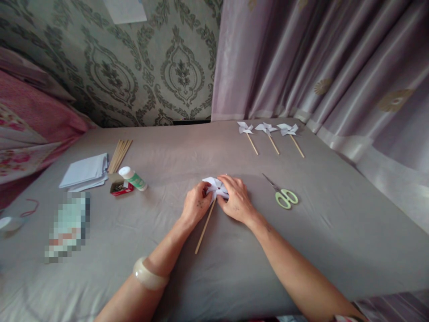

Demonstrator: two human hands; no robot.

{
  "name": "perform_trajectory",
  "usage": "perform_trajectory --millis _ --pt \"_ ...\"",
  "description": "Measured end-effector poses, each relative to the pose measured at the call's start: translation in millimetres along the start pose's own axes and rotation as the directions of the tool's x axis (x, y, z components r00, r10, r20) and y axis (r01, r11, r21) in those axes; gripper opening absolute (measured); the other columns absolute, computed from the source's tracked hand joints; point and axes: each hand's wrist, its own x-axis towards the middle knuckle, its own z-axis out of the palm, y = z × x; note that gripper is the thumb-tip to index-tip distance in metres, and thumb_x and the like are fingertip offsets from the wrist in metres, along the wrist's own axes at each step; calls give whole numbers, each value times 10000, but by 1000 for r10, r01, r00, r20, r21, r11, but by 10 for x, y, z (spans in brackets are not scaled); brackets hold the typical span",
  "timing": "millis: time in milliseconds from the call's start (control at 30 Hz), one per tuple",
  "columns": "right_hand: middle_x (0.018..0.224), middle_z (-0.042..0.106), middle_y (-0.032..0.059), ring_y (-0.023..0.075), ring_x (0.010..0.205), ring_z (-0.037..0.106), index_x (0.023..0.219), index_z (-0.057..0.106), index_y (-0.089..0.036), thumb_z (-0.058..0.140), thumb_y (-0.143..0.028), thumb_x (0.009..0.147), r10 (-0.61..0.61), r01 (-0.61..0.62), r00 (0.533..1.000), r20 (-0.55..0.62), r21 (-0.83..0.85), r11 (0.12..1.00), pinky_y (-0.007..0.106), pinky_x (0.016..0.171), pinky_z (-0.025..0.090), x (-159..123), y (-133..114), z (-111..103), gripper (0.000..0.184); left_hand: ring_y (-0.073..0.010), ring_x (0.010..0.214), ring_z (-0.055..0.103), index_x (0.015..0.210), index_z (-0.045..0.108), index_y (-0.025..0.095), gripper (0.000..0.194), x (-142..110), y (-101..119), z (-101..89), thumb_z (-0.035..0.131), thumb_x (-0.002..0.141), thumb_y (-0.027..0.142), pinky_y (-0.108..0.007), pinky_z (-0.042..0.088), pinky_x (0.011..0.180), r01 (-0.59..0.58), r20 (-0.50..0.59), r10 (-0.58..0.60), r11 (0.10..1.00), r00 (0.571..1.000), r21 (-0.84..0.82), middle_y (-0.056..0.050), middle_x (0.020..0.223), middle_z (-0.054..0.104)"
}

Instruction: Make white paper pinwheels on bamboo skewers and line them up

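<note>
A white paper pinwheel [214, 182] lies low over the grey sheet between my two hands. Its thin wooden stick [205, 228] slants down toward me, with its lower end free. My left hand [196, 202] has its fingers closed on the pinwheel's left blades. On the other side, my right hand [236, 199] curls over the right blades, thumb near the centre. A small dark spot shows at the middle of the blades. Some fingertips are hidden behind the paper.
Three finished-looking pinwheels [267, 129] lie at the back right. Green-handled scissors [284, 198] rest to the right. At left are wooden sticks [119, 155], folded white paper [83, 172], a glue stick [134, 179], a small red box [121, 188], a blurred-out object [69, 226] and a tape roll [10, 223].
</note>
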Motion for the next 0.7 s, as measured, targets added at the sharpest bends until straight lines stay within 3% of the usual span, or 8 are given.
perform_trajectory --millis 133,700 --pt "1302 565 117 298 1159 442 1317 465 -190 542 -197 798 12 -12 999 47 0 1000 454 954 366 1 10 35 524 -164 747 628 1020 628 174 245 3 -19 31 574 781 181 -261 474 708 10 -23 -8 998 1000 58 -56 870 695" --pt "1257 592 119 291 1160 445 1293 486 -182 542 -214 818 1 -1 1000 10 3 1000 443 963 353 -22 23 72 480 -161 796 603 960 634 185 176 -25 -13 98 511 836 165 -251 449 717 -88 -51 99 980 994 178 -62 947 640"
